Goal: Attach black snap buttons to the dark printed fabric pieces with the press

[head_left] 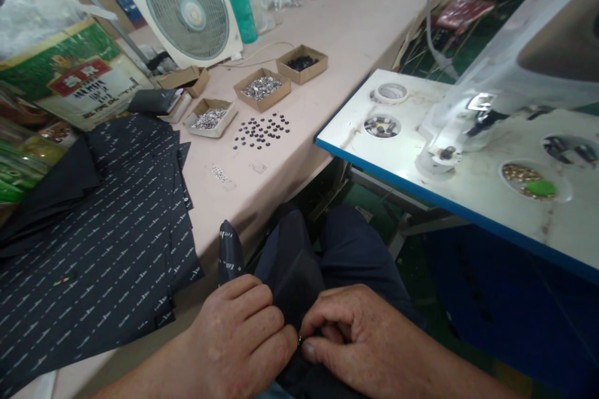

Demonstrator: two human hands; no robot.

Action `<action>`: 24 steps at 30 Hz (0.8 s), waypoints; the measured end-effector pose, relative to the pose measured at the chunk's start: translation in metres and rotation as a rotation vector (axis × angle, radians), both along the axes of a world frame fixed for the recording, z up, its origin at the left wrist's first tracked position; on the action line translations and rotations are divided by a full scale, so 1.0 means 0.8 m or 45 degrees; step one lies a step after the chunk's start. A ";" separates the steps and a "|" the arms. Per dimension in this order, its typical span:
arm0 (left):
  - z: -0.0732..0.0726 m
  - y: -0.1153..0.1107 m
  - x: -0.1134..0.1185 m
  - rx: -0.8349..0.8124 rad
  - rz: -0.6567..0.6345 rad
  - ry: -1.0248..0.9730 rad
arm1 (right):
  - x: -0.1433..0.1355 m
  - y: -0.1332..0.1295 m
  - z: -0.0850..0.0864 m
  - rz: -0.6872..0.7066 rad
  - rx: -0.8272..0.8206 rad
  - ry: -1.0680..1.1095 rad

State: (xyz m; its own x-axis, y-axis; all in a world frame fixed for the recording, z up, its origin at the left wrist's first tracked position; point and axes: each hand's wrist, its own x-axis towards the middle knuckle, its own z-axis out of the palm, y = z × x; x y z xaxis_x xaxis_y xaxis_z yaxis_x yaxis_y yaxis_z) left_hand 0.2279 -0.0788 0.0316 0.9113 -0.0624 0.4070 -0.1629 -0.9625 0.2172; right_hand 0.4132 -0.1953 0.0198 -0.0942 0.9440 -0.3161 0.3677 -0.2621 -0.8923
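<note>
My left hand (243,333) is closed on a dark printed cloth piece (230,252) above my lap, and a pointed end of the cloth sticks up past the knuckles. Thumb and forefinger of my right hand (360,340) pinch a tiny shiny metal piece (300,341) right beside the left hand; its exact kind is too small to tell. More dark fabric hangs below both hands. On the table to the left lies a stack of black cloth (135,249) with white lettering. Small black round caps (262,132) are spread out on the tabletop, near a cluster of tiny silver pieces (218,173).
Cardboard boxes hold silver parts (262,88) and black parts (302,63). Behind them stand a white fan (191,9) and a green bottle (243,12). At right is a machine (468,118) on a blue-edged white table (346,118) with round part wells.
</note>
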 end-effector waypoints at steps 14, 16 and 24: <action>0.006 0.012 0.002 0.116 0.047 -0.079 | 0.006 0.006 0.011 -0.001 0.573 -0.446; 0.007 0.013 0.005 0.134 0.042 -0.100 | 0.009 0.004 0.010 -0.008 0.621 -0.478; -0.003 0.014 0.003 0.117 0.025 -0.114 | 0.011 0.000 0.003 -0.074 0.640 -0.533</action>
